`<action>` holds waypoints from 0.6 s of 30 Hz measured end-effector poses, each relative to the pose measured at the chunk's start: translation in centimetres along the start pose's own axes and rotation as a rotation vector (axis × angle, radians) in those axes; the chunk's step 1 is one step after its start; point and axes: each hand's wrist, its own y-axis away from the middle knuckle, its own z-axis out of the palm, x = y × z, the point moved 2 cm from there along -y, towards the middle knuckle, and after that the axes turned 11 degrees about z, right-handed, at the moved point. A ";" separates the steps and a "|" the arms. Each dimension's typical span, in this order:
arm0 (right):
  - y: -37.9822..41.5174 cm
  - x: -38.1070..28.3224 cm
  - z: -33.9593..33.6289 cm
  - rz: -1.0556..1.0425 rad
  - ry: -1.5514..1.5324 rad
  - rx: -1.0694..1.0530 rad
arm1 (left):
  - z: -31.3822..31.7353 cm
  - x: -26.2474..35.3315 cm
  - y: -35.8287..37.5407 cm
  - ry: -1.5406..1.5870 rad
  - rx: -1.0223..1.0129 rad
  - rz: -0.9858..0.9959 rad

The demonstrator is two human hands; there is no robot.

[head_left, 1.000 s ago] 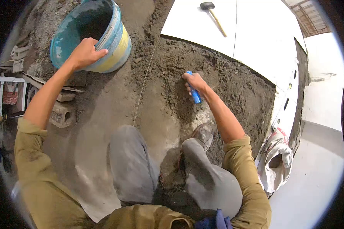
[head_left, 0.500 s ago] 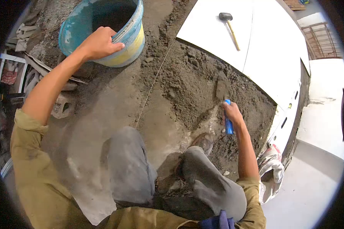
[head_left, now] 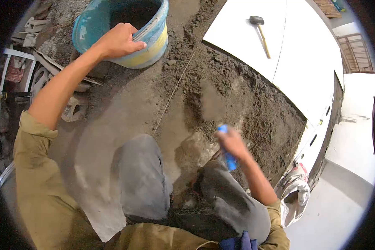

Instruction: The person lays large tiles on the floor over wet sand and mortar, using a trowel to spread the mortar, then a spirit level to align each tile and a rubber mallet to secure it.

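Note:
My left hand (head_left: 120, 41) is closed over the near rim of a large blue bucket (head_left: 150, 52) with a yellow band, which tilts toward me at the upper left. Dark material shows inside the bucket. In my right hand (head_left: 233, 143) is a trowel with a blue handle (head_left: 230, 161); motion smears the hand and the tool. The trowel's grey blade (head_left: 213, 102) is over the loose, damp mortar (head_left: 258, 110), left of centre in the heap. A taut string (head_left: 177, 89) runs along the mortar's left side.
White tiles (head_left: 241, 39) border the mortar at upper right, with a black-headed mallet (head_left: 261, 35) on them. A long white level (head_left: 314, 137) and a white sack (head_left: 295, 196) are at the right. Rubble and a white frame (head_left: 29, 73) are at far left. My knees are close below.
My right hand has swept the trowel leftward and toward me across the mortar. My left hand stays on the bucket's rim. The whole view has shifted slightly.

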 end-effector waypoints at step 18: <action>-17.1 -13.0 6.7 0.012 -0.959 -0.104 | -0.1 0.4 0.0 0.035 -0.028 -0.043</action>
